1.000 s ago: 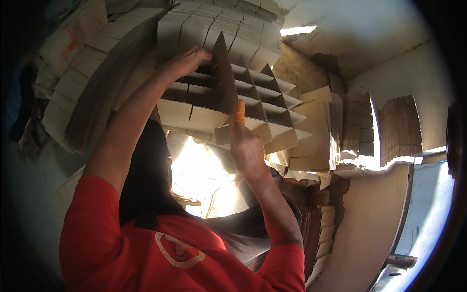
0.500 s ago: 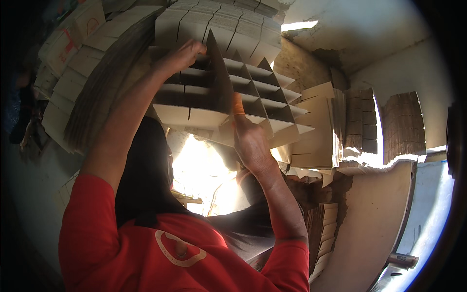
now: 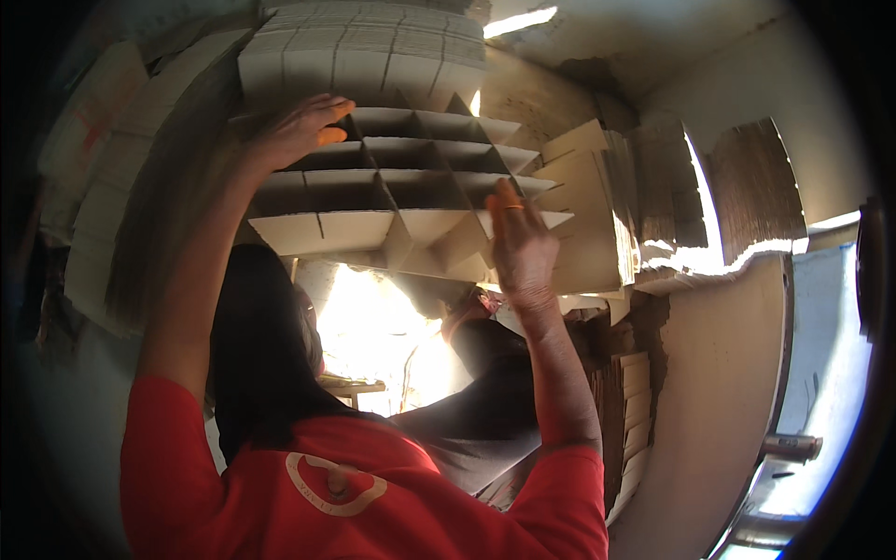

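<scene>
A cardboard divider grid (image 3: 397,154) of interlocked slotted strips lies before me, with cells formed at its middle and right. At its far left, my left hand (image 3: 297,133) hovers by the end of a cross strip, thumb and fingers apart. Orange covers wrap some fingertips on both hands. My right hand (image 3: 525,247) is at the grid's near right side, fingers stretched up against the strips; whether it presses on them I cannot tell. The left part of the grid has long strips with open slots and no cross piece.
Behind the grid rises a stack of slotted cardboard strips (image 3: 364,47). More stacked cardboard (image 3: 177,140) fans along the left. At right stand cardboard sheets (image 3: 579,215) and brownish bundles (image 3: 761,182) against the wall. Bright light falls on the floor below.
The upright cross strip that both hands gripped now sits down in the grid's slots. My hands have let go of it and moved apart, the right one further right. The view has shifted slightly.
</scene>
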The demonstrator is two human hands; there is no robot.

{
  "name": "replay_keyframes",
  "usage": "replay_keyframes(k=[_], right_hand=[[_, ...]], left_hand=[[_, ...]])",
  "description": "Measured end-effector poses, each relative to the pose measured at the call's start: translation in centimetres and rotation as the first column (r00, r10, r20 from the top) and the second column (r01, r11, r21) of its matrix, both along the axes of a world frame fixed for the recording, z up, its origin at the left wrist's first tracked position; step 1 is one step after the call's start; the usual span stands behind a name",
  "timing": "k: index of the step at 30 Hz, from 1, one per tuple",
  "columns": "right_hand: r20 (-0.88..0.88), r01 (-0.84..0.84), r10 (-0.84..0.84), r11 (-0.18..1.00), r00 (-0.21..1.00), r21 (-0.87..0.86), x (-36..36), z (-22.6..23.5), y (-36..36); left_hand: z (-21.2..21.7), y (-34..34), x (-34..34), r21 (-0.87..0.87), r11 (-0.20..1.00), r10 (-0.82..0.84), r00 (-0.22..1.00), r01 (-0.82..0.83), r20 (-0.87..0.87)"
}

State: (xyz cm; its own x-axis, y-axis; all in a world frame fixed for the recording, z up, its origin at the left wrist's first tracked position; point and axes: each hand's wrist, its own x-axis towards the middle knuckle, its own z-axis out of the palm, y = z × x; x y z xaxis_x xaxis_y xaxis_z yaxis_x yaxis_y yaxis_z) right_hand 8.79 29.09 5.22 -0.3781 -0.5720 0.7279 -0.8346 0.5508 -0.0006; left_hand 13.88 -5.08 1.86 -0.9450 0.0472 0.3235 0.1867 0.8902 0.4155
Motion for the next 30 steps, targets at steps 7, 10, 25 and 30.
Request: replay_keyframes(k=[7,10,25,30], right_hand=[[-0.050,0.754,-0.760,0.631,0.648,0.182,-6.8,-3.2,13.2],[-0.041,0.797,-0.815,0.554,0.579,0.239,-7.6,-5.8,16.0],[0.332,0.798,-0.727,0.568,0.601,-0.200,-5.1,1.9,14.2],[0.239,0.236,-0.096,0.700,0.966,-0.674,-2.0,7.7,8.1]], left_hand=[[3.6,2.1,3.2,0.145,0.978,0.164,0.982,-0.149,-0.098],[5.0,4.4,7.3,0.176,0.963,0.242,0.944,-0.205,-0.225],[1.2,5.8,14.0,0.315,0.906,0.373,0.886,-0.284,-0.276],[1.2,5.7,14.8,0.217,0.933,0.341,0.894,-0.285,-0.290]])
